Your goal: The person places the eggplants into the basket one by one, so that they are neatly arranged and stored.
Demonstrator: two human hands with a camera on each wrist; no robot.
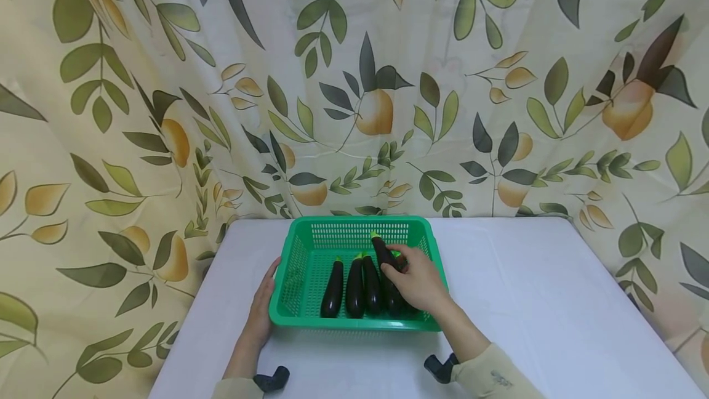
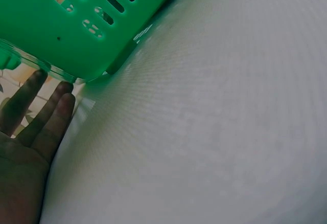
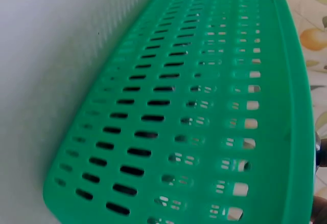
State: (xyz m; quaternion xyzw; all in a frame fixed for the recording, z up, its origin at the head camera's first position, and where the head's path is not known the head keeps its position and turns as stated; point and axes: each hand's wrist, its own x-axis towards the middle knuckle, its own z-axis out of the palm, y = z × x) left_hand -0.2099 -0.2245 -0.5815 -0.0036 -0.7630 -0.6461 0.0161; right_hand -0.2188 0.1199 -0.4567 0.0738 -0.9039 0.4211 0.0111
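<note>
A green plastic basket (image 1: 354, 325) holds several dark purple eggplants (image 1: 332, 291) lying side by side, their green stems toward the far wall. My right hand (image 1: 418, 279) reaches over the near right part of the basket and grips an eggplant (image 1: 381, 251) near its stem end, thumb on one side and fingers on the other. Another stem peeks out beside the fingers, its body mostly hidden by the hand. Along the outer left wall rests my left hand (image 1: 260, 313); in the left wrist view its extended fingers (image 2: 56, 116) reach the basket's edge.
The basket stands on a table with a white cloth (image 1: 526, 300), near its far edge. Behind and at both sides hangs a curtain (image 1: 354, 79) printed with leaves and fruit. Black wrist straps (image 1: 440, 368) sit by the sleeves.
</note>
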